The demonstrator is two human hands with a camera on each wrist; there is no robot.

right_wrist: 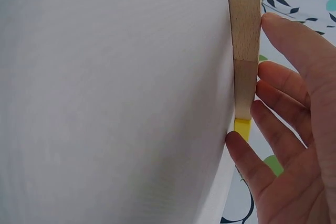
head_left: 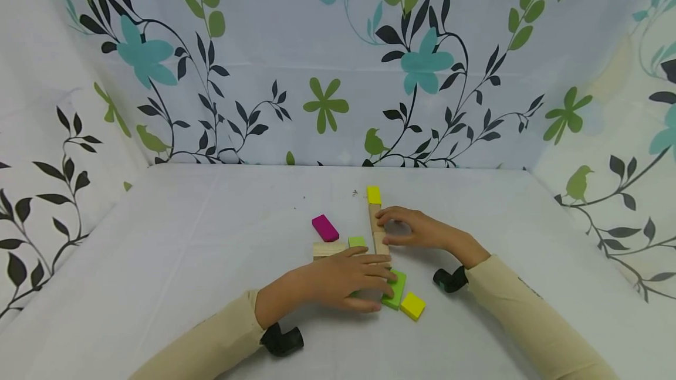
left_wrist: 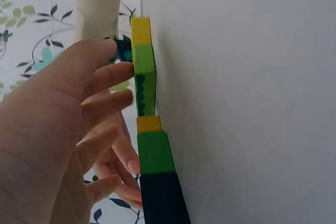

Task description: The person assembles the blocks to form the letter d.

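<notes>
My left hand (head_left: pixel 343 280) spreads its fingers over a group of blocks; a fingertip reaches a light green block (left_wrist: pixel 145 77) in the left wrist view. A yellow block (head_left: pixel 413 306) lies just beyond that one. Also in the left wrist view stand a dark green block (left_wrist: pixel 155 153) and a very dark block (left_wrist: pixel 164 198). My right hand (head_left: pixel 422 230) rests its fingertips along the right side of two plain wooden blocks (head_left: pixel 381 242) lying end to end. Another yellow block (head_left: pixel 374 194) sits at their far end. The left hand hides part of the group in the head view.
A magenta block (head_left: pixel 325 228) lies apart to the left on the white tabletop (head_left: pixel 237 221). Close to the left hand are another wooden block (head_left: pixel 328 249) and a small green block (head_left: pixel 357 241). A patterned curtain (head_left: pixel 264 63) hangs behind.
</notes>
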